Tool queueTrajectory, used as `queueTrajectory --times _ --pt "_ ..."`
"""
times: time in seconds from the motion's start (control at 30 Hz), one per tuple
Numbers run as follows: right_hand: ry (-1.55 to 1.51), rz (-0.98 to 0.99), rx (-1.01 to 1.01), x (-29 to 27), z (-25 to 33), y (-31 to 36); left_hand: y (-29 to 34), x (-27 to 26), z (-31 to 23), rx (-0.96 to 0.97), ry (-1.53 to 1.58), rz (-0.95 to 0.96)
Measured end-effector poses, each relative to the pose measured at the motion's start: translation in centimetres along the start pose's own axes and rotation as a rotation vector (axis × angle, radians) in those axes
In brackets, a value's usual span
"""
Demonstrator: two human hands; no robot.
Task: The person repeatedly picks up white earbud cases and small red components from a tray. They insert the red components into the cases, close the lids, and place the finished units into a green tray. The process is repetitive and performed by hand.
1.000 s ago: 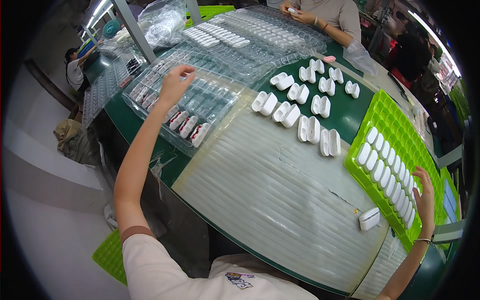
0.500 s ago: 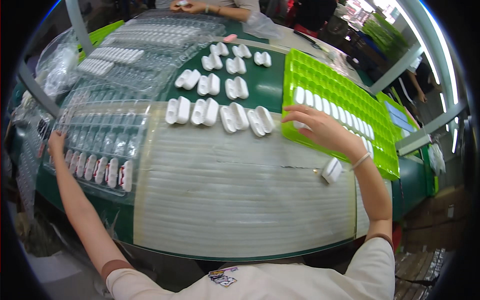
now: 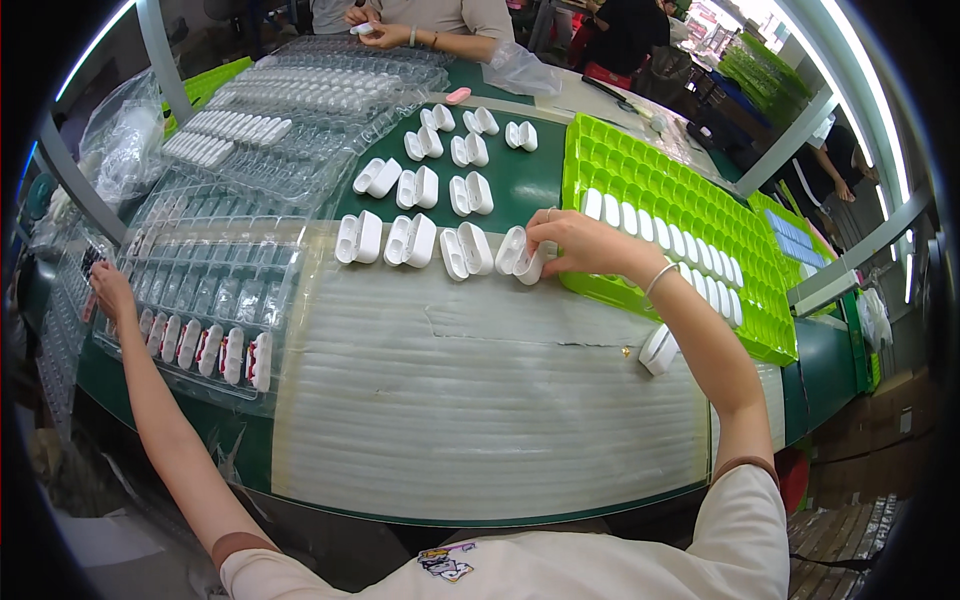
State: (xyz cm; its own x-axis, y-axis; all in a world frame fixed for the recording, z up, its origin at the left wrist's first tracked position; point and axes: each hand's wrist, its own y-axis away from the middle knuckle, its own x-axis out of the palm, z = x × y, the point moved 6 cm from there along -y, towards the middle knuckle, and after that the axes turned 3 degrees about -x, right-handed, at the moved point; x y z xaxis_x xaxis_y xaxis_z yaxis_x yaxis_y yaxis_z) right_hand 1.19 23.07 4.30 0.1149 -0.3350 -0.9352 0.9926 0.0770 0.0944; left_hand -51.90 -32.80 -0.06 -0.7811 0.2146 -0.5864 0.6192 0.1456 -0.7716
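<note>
Right hand [image 3: 583, 243], one o'clock: fingers grasp an open case [image 3: 514, 256] edgewise, probably steadying it; left hand [image 3: 113, 291], nine o'clock: cannot tell.

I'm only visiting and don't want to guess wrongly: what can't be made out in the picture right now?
All in the head view:
Right edge of the open white case: covered by the right hand; grip or mere touch is unclear.
Whether the left hand holds anything: its fingers hide that.
Part of the green tray: behind the right forearm.
Brown cartons: cut off by the dark rim.
</note>
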Motion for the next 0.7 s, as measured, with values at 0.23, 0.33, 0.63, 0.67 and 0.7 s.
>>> queueTrajectory --times 0.23,0.33,0.63,0.67,0.7 --pt "-0.406 -0.185 0.159 1.5 2.4 4.7 12.7 -13.5 -23.5 -0.374 1.655 0.779" --pt "-0.666 -0.177 0.236 3.4 4.7 6.3 20.9 -23.3 -33.3 -0.322 1.762 1.269" --pt "-1.030 -0.388 0.145 5.6 6.5 8.0 33.9 -31.7 -42.3 -0.113 1.499 1.521" --pt "-1.052 -0.398 0.170 5.3 6.6 8.2 34.0 -32.2 -42.5 -0.066 1.466 1.453" --pt "-1.074 -0.407 0.195 5.3 6.6 8.3 34.1 -32.7 -42.6 -0.020 1.433 1.384"
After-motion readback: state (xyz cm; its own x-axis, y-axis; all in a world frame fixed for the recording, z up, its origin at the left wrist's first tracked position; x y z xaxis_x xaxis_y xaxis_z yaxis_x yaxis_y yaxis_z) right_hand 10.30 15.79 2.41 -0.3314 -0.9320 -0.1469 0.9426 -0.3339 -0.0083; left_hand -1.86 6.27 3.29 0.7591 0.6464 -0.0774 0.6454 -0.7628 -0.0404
